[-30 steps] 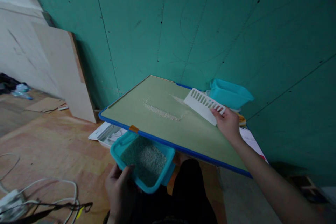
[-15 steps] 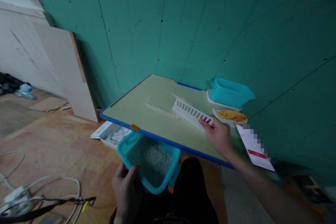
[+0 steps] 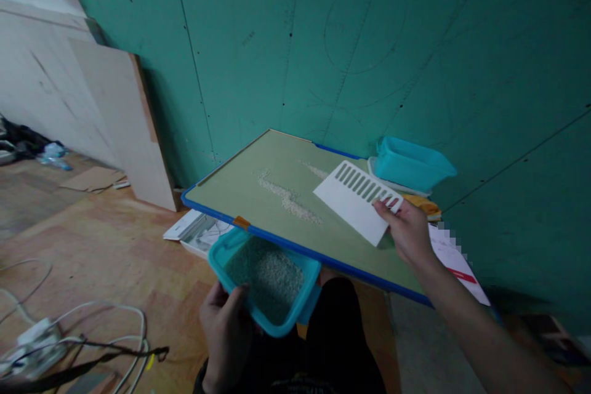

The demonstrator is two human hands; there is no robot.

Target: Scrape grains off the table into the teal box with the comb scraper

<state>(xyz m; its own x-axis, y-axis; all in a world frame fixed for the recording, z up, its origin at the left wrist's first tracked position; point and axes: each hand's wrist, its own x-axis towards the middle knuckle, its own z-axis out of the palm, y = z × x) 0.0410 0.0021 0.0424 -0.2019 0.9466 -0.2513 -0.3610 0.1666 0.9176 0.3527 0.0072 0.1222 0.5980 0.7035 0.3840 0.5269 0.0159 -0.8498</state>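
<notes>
My left hand grips the near left rim of a turquoise plastic tub, which sits just below the table's front edge. Pale, rice-like grains lie inside it. My right hand is closed on the right end of a flat white scraper with a row of slots along one long side. The scraper is tilted, its broad face turned towards me, above the greenish tabletop. Left of it a streak of grains runs across the table, and a smaller streak lies behind.
At the table's back right stands another turquoise tub on a white lid. Partly behind my right hand are an orange-yellow cloth-like item and a white sheet with a red band. A white box and cables lie on the floor.
My right hand has moved right and slightly up with the scraper, tilting it so more of its face shows. The front grain streak has changed shape. My left hand still holds the tub.
</notes>
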